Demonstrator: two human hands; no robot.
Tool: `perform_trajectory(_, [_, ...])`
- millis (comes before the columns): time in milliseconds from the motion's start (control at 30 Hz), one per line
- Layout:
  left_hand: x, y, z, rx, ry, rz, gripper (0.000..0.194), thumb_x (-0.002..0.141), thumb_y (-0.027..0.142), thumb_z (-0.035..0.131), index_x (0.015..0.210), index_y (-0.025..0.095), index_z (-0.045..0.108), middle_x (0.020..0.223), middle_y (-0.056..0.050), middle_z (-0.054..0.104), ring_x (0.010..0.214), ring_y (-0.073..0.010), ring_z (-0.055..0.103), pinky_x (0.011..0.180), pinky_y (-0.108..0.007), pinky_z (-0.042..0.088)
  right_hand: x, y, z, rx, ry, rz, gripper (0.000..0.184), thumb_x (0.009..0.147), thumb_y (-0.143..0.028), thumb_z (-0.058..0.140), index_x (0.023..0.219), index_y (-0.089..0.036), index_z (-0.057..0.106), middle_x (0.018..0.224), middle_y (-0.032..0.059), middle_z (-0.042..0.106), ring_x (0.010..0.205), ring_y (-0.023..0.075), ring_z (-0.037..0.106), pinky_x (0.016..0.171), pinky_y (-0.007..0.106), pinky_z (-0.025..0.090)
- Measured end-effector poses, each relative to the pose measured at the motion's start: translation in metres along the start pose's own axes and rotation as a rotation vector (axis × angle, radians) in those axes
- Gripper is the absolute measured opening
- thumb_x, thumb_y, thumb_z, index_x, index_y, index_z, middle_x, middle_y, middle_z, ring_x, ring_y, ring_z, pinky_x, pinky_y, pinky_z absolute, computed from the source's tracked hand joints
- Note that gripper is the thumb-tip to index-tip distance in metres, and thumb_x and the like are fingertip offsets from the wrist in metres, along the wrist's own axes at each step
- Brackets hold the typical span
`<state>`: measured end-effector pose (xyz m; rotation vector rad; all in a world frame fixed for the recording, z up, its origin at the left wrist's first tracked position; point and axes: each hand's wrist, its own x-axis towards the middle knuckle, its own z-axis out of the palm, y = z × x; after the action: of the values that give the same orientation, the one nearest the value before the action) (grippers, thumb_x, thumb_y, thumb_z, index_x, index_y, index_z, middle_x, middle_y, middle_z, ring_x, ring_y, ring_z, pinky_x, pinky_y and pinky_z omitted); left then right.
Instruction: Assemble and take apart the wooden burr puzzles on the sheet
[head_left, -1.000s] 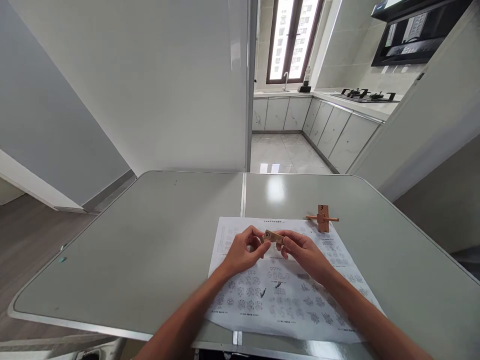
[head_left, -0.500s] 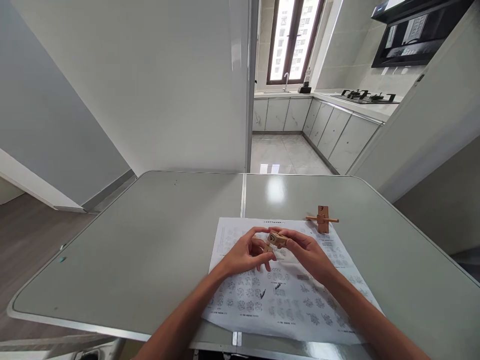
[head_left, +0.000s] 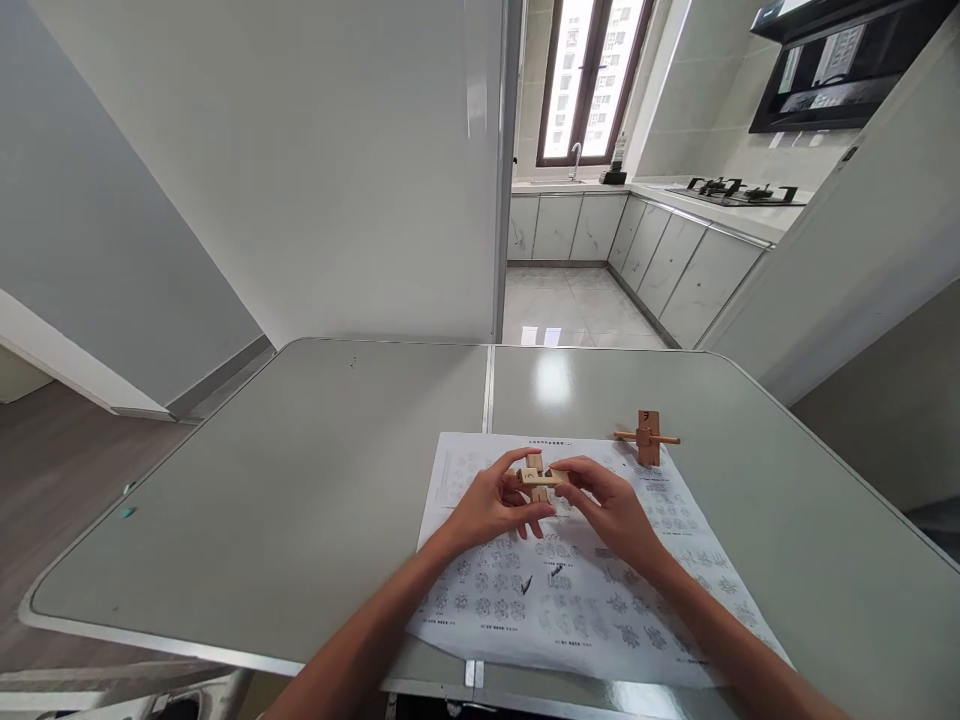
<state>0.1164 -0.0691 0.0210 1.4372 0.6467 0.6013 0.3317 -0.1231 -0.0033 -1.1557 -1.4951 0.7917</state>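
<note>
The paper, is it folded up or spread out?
Spread out. The paper lies open across the table, showing rows of printed drawings around the left hand and right hand.

A pale wooden block [head_left: 529, 478], dark-marked, is held nearly level. A second block [head_left: 535, 461] crosses it, ends showing above and below.

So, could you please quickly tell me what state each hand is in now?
Left hand: closed, holding a light wooden piece.
Right hand: closed, holding one end of a crosswise wooden piece.
</note>
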Motion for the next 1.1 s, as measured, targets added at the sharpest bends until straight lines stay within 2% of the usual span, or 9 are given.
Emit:
perform_trajectory(200, [-0.0016, 0.0018, 0.0008, 0.048, -0.003, 0.001, 0.082, 0.078, 0.047, 0.089, 0.146, 0.023, 0.049, 0.081, -0.003, 0.075, 0.062, -0.0190, 0.074, 0.055, -0.029, 0.060, -0.0008, -0.0066, 0.0017, -0.079, 0.009, -0.075, 0.018, 0.100, -0.039, 0.068, 0.112, -0.027, 0.072, 0.107, 0.0055, 0.076, 0.084, 0.0208, 0.071, 0.076, 0.036, 0.062])
perform_trajectory(433, [-0.0025, 0.0015, 0.0009, 0.068, 0.019, 0.015, 0.081, 0.078, 0.047, 0.089, 0.145, 0.022, 0.051, 0.083, -0.003, 0.075, 0.063, -0.0169, 0.071, 0.054, -0.027, 0.058, -0.0018, -0.0075, 0.0029, -0.118, 0.022, -0.116, 0.015, 0.102, -0.036, 0.066, 0.112, -0.027, 0.071, 0.104, 0.0063, 0.075, 0.089, 0.0234, 0.072, 0.077, 0.039, 0.063])
perform_trajectory(700, [-0.0042, 0.0037, 0.0032, 0.099, 0.022, 0.020, 0.074, 0.077, 0.043, 0.090, 0.138, 0.020, 0.055, 0.083, -0.003, 0.074, 0.064, -0.0161, 0.070, 0.063, -0.030, 0.058, -0.0032, -0.0033, 0.0039, -0.200, 0.057, -0.216, 0.012, 0.103, -0.030, 0.064, 0.113, -0.027, 0.070, 0.103, 0.0069, 0.074, 0.090, 0.0239, 0.072, 0.077, 0.040, 0.064])
perform_trajectory(1100, [-0.0053, -0.0036, 0.0028, 0.169, 0.053, 0.069, 0.074, 0.075, 0.044, 0.091, 0.137, 0.023, 0.057, 0.095, -0.005, 0.074, 0.081, -0.0194, 0.073, 0.075, -0.033, 0.058, -0.0004, -0.0065, -0.0003, -0.228, 0.005, -0.266, 0.011, 0.103, -0.027, 0.064, 0.114, -0.027, 0.069, 0.104, 0.0070, 0.072, 0.087, 0.0231, 0.071, 0.076, 0.039, 0.063])
